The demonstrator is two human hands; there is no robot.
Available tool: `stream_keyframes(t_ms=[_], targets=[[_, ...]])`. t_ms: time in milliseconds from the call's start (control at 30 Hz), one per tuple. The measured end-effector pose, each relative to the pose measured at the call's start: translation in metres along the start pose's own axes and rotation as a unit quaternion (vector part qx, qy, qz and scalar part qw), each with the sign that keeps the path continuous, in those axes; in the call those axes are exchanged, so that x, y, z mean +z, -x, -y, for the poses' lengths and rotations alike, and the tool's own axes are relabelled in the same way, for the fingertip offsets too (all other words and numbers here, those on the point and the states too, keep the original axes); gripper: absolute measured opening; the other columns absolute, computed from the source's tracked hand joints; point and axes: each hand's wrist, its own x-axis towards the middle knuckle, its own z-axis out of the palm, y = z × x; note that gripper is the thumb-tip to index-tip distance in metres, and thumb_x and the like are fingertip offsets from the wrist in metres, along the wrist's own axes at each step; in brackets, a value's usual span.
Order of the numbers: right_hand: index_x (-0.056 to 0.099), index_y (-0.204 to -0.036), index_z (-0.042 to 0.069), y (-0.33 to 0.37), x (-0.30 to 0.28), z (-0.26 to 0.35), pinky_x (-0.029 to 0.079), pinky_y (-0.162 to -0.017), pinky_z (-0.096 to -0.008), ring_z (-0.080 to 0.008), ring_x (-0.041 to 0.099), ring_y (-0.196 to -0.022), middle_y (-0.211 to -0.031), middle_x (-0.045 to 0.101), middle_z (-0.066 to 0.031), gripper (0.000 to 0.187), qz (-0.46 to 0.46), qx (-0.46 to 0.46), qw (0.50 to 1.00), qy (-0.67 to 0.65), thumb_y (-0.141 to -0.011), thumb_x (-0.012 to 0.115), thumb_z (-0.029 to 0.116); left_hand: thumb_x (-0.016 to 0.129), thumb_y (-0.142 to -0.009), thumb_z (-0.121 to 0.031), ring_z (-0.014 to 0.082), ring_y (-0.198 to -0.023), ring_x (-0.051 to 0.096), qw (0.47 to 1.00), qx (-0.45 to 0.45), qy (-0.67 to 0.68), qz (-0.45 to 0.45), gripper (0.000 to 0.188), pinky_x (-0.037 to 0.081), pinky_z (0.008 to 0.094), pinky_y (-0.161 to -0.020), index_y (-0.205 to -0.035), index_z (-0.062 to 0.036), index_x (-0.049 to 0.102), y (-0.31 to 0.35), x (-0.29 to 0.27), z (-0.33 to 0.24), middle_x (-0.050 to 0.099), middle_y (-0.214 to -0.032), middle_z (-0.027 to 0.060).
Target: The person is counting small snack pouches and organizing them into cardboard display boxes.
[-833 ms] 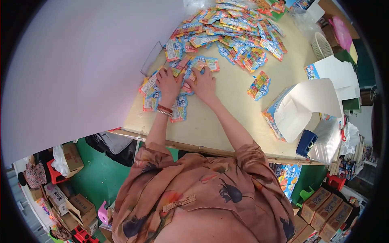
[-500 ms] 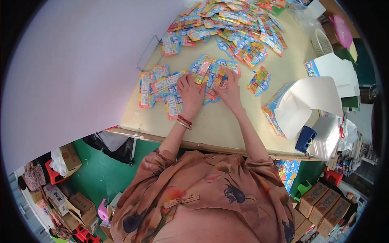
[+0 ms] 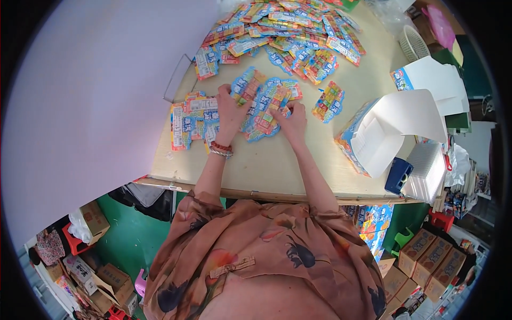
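Our left hand (image 3: 230, 111): partly curled, thumb against the blue-edged upper packet (image 3: 248, 85); we cannot tell whether it grips.
Our right hand (image 3: 294, 125): bent fingers beside the right edge of the front packet (image 3: 271, 106), thumb on its face; here too we cannot tell how firmly we hold.
Packets between us: the upper and front ones lie side by side, overlapping others, near the middle of the pale surface (image 3: 314, 168).
Left cluster (image 3: 181, 128): several overlapping packets, most showing white-labelled faces, just beside our left hand.
Big pile (image 3: 298, 26): many colourful packets heaped at the far side.
Lone packet (image 3: 328, 102): apart from the others, to the right of our right hand.
Right side: we see an open white-lined carton (image 3: 418, 114), a dark blue object (image 3: 399, 176) and clear stacked plastic (image 3: 425, 173).
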Motion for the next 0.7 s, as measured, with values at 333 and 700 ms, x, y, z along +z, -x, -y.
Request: stream_keyframes(t_ms=[333,700], targets=[[0.057,-0.105,0.002,-0.017,-0.025,-0.024,0.044,-0.060,-0.0201,-0.0052,0.059,-0.072,-0.078,0.066,-0.0021,0.016,0.099,0.118,0.917,-0.367,-0.090,0.060,0.007,0.077,-0.075,-0.014,0.0125,-0.080,0.061,0.916,-0.214,0.323,0.103,0.051,0.049,0.0264,-0.069,-0.116,0.0024,0.051,0.034,-0.047,-0.003,0.063,-0.089,0.0086],[0.059,-0.105,-0.001,0.006,-0.007,-0.023,0.045,-0.060,-0.0207,-0.0058,0.058,-0.068,-0.077,0.064,-0.0033,0.016,0.077,0.154,0.943,-0.286,-0.090,0.056,0.003,0.072,-0.082,-0.014,0.0091,-0.085,0.057,0.797,-0.307,0.519,0.019,0.041,0.046,0.0237,-0.072,-0.115,0.0017,0.053,0.090,-0.016,-0.034,0.062,-0.099,0.0034]])
